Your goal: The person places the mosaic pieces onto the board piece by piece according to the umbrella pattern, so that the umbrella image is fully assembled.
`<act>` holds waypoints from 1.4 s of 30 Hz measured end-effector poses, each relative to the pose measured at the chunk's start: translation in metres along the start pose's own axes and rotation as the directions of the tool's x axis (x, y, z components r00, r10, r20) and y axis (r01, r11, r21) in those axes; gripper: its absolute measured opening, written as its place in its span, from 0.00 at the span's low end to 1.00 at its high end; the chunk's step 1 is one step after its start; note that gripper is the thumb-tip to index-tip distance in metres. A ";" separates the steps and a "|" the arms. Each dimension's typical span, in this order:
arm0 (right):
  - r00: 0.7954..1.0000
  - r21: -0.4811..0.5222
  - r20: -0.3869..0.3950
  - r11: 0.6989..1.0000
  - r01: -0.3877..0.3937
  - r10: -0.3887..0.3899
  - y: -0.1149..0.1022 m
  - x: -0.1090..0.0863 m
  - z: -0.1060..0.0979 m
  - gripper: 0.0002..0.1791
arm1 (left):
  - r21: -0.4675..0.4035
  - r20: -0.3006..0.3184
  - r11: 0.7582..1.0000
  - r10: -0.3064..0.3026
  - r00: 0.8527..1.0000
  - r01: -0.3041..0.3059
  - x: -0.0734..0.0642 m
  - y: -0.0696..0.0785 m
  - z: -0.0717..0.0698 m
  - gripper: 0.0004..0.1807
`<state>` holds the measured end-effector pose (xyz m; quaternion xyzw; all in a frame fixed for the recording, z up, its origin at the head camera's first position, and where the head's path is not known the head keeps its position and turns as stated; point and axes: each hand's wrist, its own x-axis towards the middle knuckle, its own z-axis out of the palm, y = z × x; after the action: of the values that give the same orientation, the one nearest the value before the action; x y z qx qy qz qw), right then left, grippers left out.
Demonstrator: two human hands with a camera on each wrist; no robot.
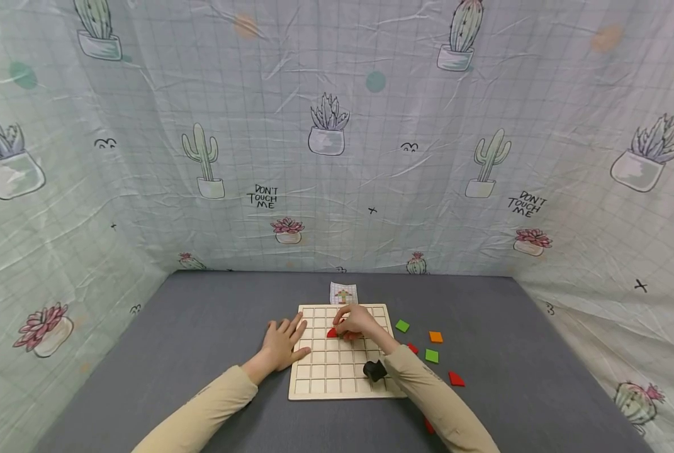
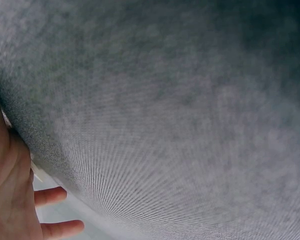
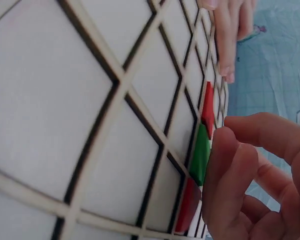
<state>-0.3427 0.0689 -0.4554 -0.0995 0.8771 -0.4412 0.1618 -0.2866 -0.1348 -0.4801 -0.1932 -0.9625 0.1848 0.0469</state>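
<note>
At the left of the gray table [image 1: 212, 340], a tan left sleeve [image 1: 201, 409] leads to the left hand [image 1: 281, 345], which lies palm down across the left edge of the gridded wooden board [image 1: 318, 372]. Its fingers are spread and it grips nothing; the thumb and several fingertips extend over the outer cells. To the right, a red piece [image 1: 332, 333] sits on the board in the upper half of the grid. Just beyond the board's far edge lies a printed card [image 1: 343, 294] bearing a small grid and a colored figure. The right hand [image 1: 356, 322] is positioned over the upper part of the board, its fingers bent and the tips of thumb and forefinger close together; whether they pinch a piece cannot be determined. Next to these fingers, the right wrist view shows a green piece [image 3: 200, 155] set between two red pieces [image 3: 189, 205] in a line on the grid. Near the lower right corner of the board, a black object [image 1: 374, 370] appears beside the right sleeve [image 1: 435, 396]. Right of the board, loose pieces lie on the table: a green tile [image 1: 402, 326] nearest its edge, then a partly covered red tile [image 1: 413, 348], a second green tile [image 1: 432, 356], an orange tile [image 1: 435, 337] and, farthest right, a red corner piece [image 1: 456, 379].
</note>
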 end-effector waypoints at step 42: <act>0.990 -0.015 -0.064 0.992 0.122 -0.123 0.067 -0.083 -0.105 0.13 | 0.021 0.021 1.000 -0.001 1.000 0.000 -0.002 0.000 -0.006 0.36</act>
<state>-0.3070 0.2130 -0.4349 -0.1396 0.8765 -0.4485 0.1053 -0.2843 -0.1336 -0.4747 -0.1904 -0.9610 0.1969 0.0387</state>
